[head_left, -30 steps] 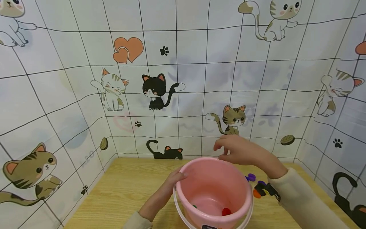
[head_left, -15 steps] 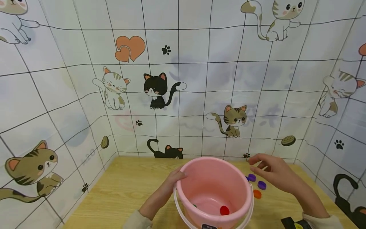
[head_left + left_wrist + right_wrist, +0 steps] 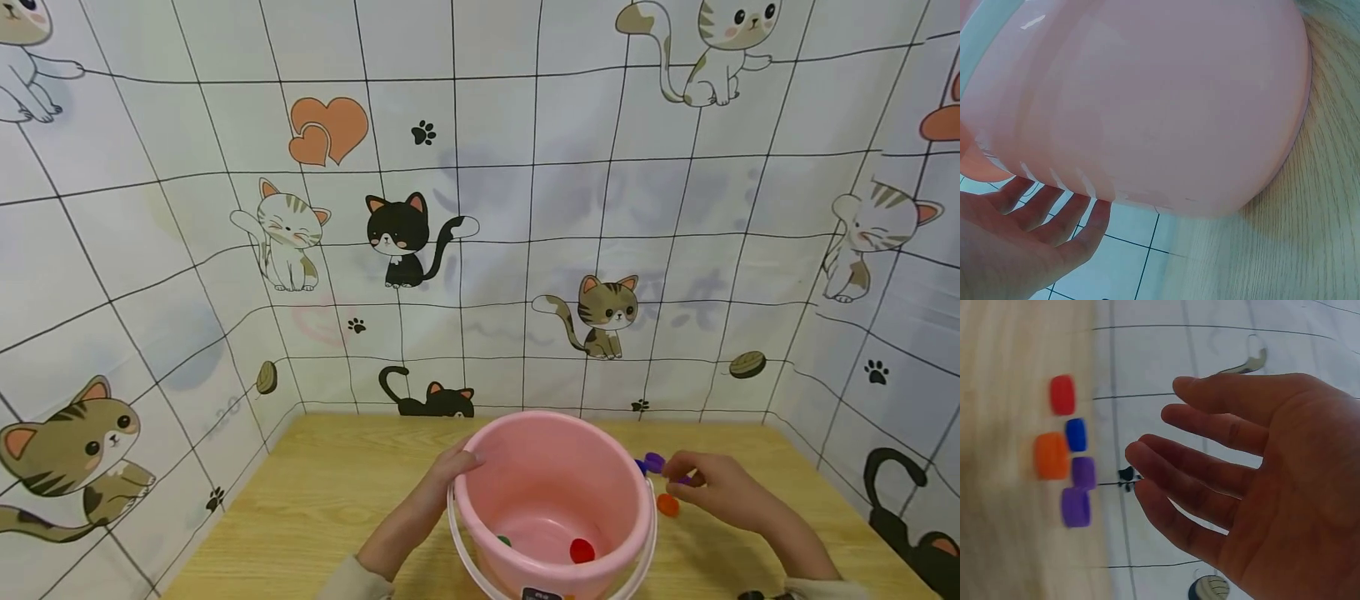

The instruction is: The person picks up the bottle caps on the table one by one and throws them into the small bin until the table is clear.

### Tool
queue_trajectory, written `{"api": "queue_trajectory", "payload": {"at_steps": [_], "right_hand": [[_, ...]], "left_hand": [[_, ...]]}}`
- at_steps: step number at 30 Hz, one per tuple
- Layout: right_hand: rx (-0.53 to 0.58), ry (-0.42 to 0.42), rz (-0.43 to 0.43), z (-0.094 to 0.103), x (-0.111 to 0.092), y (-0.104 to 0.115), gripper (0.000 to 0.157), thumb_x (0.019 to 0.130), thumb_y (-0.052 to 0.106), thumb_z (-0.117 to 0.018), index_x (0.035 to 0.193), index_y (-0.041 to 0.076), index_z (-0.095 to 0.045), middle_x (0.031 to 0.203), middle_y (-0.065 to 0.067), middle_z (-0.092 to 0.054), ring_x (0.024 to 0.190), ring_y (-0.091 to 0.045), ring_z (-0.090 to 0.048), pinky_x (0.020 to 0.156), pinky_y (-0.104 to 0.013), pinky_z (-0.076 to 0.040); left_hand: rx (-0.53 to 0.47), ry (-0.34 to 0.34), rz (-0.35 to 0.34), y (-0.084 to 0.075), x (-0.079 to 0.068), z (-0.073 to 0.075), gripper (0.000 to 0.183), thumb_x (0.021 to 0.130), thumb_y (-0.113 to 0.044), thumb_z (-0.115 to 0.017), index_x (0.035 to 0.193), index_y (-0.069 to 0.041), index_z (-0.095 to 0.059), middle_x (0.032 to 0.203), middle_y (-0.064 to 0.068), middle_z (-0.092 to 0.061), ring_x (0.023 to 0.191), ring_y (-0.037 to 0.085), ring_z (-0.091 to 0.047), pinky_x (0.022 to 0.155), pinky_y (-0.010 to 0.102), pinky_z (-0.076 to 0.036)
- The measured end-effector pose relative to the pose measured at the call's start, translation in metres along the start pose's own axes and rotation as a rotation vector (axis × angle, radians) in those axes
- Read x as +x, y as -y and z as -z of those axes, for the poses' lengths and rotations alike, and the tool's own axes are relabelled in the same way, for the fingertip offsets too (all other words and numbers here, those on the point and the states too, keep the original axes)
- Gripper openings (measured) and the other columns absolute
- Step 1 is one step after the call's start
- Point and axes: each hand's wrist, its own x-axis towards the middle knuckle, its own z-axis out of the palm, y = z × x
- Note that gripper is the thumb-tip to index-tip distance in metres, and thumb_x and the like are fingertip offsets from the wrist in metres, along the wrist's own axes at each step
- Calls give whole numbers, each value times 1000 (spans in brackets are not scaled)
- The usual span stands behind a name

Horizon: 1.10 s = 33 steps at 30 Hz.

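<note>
Where purple caps [image 3: 1074, 509] lie, the right hand [image 3: 723, 490] hovers, fingers [image 3: 1179, 459] curved.

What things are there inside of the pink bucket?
Inside the pink bucket, a red piece lies on the bottom, and part of a green piece shows. The near rim covers the rest of it and some of the bottom.

Head view, lower centre: pink bucket [image 3: 551, 483] I hold, mouth up, red piece [image 3: 582, 551] inside. Lower right: orange piece [image 3: 668, 505], purple pieces [image 3: 655, 462].
</note>
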Motion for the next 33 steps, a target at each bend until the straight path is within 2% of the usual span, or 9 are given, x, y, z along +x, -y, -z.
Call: {"api": "queue_trajectory", "payload": {"at_steps": [5,12,18,24,28,33], "right_hand": [[-17,17,2,-8,-1,-16,18,96,16,-71,110,4,-71,107,-12,-73,88,-5,-66,71,-24,-56],[-7,15,-1,-13,-2,-25,19,93,15,-74,107,4,-71,105,-10,-73,87,-7,-66,72,-24,-55],[-17,18,2,-19,2,-28,20,90,17,-76,107,5,-72,104,-7,-74,89,-12,-67,72,-25,-54],[-91,0,14,-21,3,-25,22,90,22,-77,107,8,-72,103,-1,-73,93,-21,-67,76,-35,-55],[-104,8,0,-21,3,-25,22,89,21,-77,106,9,-73,103,-1,-73,94,-23,-66,79,-40,-55],[-109,22,-12,-23,3,-26,23,86,20,-78,106,9,-73,103,-2,-73,94,-23,-66,79,-40,-55]], "left_hand": [[-9,11,5,-2,-1,-1,64,97,-40,-50,156,-16,-44,138,12,-64,117,18,-65,103,30,-45],[-13,8,0,-2,1,-2,64,97,-39,-50,155,-13,-45,135,15,-66,114,20,-67,102,29,-46],[-13,7,-4,0,2,0,65,97,-40,-51,156,-14,-43,136,15,-66,114,20,-67,102,29,-46],[-20,27,-24,0,3,0,64,97,-39,-49,157,-18,-42,139,17,-64,117,23,-66,102,30,-46],[-20,22,-20,0,2,0,62,97,-39,-50,155,-17,-45,136,18,-65,113,22,-68,101,30,-48],[-14,16,-15,0,0,0,60,97,-38,-49,153,-15,-48,133,20,-66,110,22,-68,100,30,-48]]}}
